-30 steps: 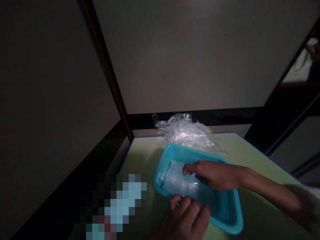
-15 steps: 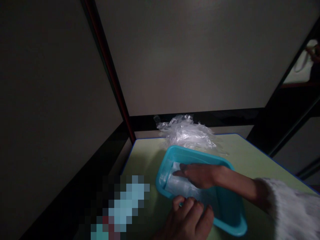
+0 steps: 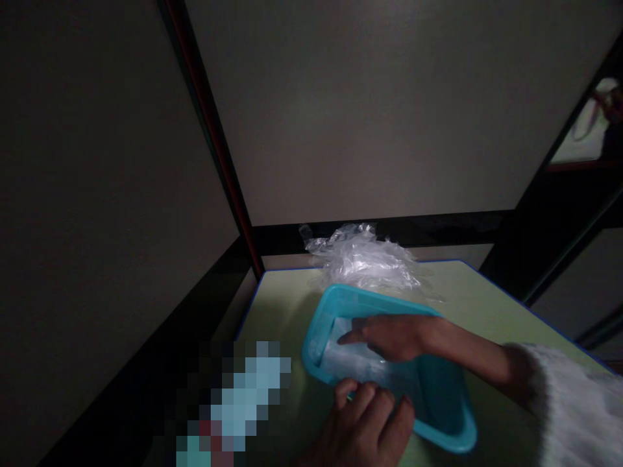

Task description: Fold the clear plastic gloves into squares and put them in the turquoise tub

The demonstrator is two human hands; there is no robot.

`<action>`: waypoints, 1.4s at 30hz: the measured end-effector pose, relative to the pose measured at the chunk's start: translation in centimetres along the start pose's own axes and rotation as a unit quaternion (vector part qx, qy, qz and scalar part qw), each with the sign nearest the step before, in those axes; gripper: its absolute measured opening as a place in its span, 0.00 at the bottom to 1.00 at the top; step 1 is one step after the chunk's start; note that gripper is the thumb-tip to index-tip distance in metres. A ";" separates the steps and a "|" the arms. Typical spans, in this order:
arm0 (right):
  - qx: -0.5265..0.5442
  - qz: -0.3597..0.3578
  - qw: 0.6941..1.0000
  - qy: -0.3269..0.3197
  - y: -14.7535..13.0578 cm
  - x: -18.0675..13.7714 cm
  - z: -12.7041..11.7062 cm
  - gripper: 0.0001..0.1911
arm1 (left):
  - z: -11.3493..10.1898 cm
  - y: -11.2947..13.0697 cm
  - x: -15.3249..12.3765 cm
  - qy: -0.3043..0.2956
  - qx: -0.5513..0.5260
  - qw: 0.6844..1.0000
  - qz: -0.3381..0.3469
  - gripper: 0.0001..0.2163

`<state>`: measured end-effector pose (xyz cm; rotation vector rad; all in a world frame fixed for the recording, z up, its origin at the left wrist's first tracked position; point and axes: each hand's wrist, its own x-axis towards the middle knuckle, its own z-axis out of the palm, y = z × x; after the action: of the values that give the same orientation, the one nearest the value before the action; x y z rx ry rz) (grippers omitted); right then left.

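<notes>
A turquoise plastic tray [image 3: 452, 428] lies on a pale green table [image 3: 491, 292]. Clear plastic sheets [image 3: 350, 360] lie flat inside the tray. My right hand [image 3: 389, 337] reaches into the tray from the right, fingers stretched out and resting flat on the clear plastic. My left hand [image 3: 365, 425] sits at the tray's near rim, its fingers curled over the edge and touching the plastic. A white fuzzy sleeve [image 3: 574, 402] covers my right forearm.
A crumpled heap of clear plastic bags [image 3: 365, 259] lies on the table behind the tray. Grey partition walls with dark frames [image 3: 228, 168] close in the table at the back and left. A blurred-out patch sits at the lower left.
My right hand has slid a little leftwards over the plastic in the tray and then stayed. My left hand has kept its place on the near rim.
</notes>
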<state>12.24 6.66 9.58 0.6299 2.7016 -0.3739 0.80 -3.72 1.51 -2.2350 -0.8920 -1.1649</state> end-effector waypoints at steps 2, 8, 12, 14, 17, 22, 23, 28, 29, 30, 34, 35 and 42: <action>0.019 -0.014 1.000 0.004 0.2 -0.6 -0.2 0.31 | 0.0 0.0 0.0 0.004 0.001 1.000 0.000 0.10; 0.108 -0.044 0.991 0.071 0.0 -3.7 -1.2 0.26 | 0.2 0.0 -0.3 0.001 0.003 1.000 0.002 0.11; 0.155 -0.025 0.976 0.150 0.0 -6.2 -1.5 0.19 | 0.0 -0.4 -0.6 -0.024 -0.001 1.000 -0.007 0.10; 0.162 -0.003 0.969 0.186 0.4 -7.3 -1.3 0.17 | -0.2 -0.9 -0.6 -0.040 0.005 0.999 -0.018 0.08; 0.156 0.024 0.957 0.242 1.3 -8.6 -0.6 0.16 | -0.6 -2.0 -0.4 -0.055 0.030 0.997 -0.041 0.07; 0.128 0.039 0.927 0.351 2.5 -9.5 0.1 0.15 | -1.5 -4.8 0.3 -0.057 0.052 0.996 -0.035 0.07; 0.126 0.045 0.921 0.365 2.8 -9.6 0.2 0.15 | -1.6 -5.5 0.4 -0.064 0.059 0.995 -0.039 0.07; 0.137 0.066 0.921 0.358 4.1 -9.6 1.3 0.14 | -1.7 -8.9 -0.1 -0.074 0.139 0.983 -0.098 0.08; 0.142 0.069 0.924 0.349 4.4 -9.5 1.7 0.14 | -1.7 -9.5 -0.3 -0.079 0.153 0.979 -0.108 0.09; 0.148 0.071 0.926 0.341 4.7 -9.3 2.1 0.15 | -1.6 -10.0 -0.5 -0.083 0.164 0.976 -0.118 0.09; 0.173 0.078 0.928 0.320 5.4 -8.5 3.9 0.15 | -1.3 -11.4 -1.2 -0.095 0.184 0.968 -0.140 0.11; 0.178 0.081 0.928 0.316 5.4 -8.3 4.2 0.14 | -1.2 -11.5 -1.3 -0.099 0.184 0.968 -0.140 0.12; 0.187 0.093 0.935 0.285 5.2 -7.6 5.7 0.14 | -0.9 -11.8 -1.7 -0.133 0.178 0.965 -0.138 0.13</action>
<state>22.54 6.42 6.43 1.2641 3.0888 -0.7684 -8.99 3.20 1.79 -2.0380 -1.4355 -0.7436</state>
